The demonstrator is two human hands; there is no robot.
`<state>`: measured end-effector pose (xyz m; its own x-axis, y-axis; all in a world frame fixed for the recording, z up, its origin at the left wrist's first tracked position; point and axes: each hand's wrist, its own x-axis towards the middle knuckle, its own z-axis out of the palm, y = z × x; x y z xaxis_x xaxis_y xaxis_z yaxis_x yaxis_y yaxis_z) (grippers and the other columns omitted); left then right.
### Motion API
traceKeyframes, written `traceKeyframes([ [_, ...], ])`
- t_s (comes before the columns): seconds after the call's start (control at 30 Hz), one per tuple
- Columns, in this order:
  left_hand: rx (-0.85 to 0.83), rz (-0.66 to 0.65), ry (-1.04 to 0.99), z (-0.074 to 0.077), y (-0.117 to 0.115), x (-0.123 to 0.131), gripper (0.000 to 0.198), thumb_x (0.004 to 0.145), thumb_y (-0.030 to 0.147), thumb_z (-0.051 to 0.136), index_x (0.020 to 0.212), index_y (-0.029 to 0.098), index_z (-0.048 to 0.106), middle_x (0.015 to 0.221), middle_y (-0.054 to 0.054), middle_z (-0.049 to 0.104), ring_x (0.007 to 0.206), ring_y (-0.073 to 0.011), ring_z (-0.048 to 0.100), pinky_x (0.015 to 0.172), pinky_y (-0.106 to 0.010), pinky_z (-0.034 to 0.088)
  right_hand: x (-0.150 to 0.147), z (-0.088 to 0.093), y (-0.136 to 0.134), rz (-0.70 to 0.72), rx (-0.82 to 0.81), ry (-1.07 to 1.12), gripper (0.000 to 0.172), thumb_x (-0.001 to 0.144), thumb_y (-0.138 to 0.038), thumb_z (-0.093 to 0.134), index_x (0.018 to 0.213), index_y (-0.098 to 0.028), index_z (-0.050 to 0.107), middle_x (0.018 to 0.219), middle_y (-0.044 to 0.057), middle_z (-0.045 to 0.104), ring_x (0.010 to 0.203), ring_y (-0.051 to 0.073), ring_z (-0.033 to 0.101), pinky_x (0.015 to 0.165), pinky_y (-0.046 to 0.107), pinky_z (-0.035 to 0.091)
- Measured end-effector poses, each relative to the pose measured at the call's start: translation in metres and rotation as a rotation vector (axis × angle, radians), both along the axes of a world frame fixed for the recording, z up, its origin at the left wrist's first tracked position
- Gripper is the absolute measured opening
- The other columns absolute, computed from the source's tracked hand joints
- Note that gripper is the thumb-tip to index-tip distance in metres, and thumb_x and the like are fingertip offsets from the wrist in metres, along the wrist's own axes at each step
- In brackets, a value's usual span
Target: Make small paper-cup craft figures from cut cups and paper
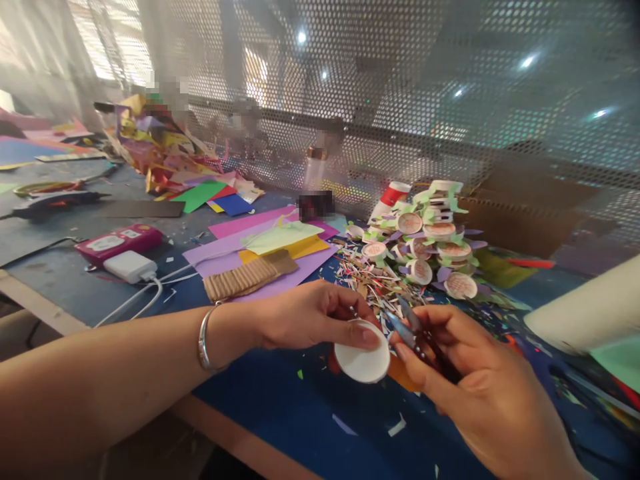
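Note:
My left hand [305, 320], with a silver bangle at the wrist, pinches a small round white disc [363, 363] between thumb and fingers. Its flat face is turned up toward me. Close on the right, my right hand [485, 380] is closed around a pair of dark thread snips [417, 343]. The two blades stand apart and point toward the disc, without visibly cutting into it. Something orange [403, 373] shows behind the right fingers; what it is I cannot tell. Both hands are above the blue tabletop [280, 407].
Paper scraps [367, 277] lie behind the hands, beside stacked small round paper pieces [440, 233]. Coloured sheets [300, 237] and corrugated cardboard [250, 275] lie left of them. A white charger [131, 265] with cables touches a magenta box [120, 243]. A white tube [585, 307] stands right.

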<state>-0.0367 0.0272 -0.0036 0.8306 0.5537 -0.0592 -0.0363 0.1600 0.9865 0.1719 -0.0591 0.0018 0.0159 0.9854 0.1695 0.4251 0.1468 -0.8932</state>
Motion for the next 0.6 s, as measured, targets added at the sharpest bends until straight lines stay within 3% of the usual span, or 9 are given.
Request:
traceKeyframes([
  [0.17,-0.055,-0.046,-0.021,0.0017,0.0046,-0.0013,0.029,0.08,0.038,0.084,0.092,0.015,0.07,0.077,0.0,0.068,0.063,-0.0085,0.062,0.051,-0.017,0.046,0.0041,0.0037,0.001,0.113,-0.105,0.124,0.027,0.087,-0.042,0.073,0.105,-0.025,0.06,0.081,0.001,0.07,0.053,0.009,0.055,0.032,0.011,0.035],
  [0.27,-0.08,-0.064,-0.016,0.0026,0.007,-0.002,0.033,0.076,0.039,0.087,0.092,0.015,0.07,0.075,0.001,0.069,0.058,-0.0079,0.06,0.048,-0.016,0.045,0.0032,0.0038,0.0004,0.122,-0.169,0.229,0.027,0.088,-0.042,0.075,0.104,-0.026,0.06,0.081,-0.002,0.065,0.05,0.006,0.045,0.033,0.008,0.034],
  [0.6,-0.173,-0.158,-0.045,0.0004,0.0083,-0.0028,0.021,0.081,0.029,0.083,0.094,0.015,0.073,0.076,-0.001,0.072,0.057,-0.0079,0.062,0.05,-0.016,0.049,0.0041,0.0043,-0.0048,0.218,-0.218,0.387,0.026,0.087,-0.036,0.079,0.103,-0.027,0.061,0.085,-0.004,0.06,0.051,0.005,0.043,0.034,0.007,0.037],
])
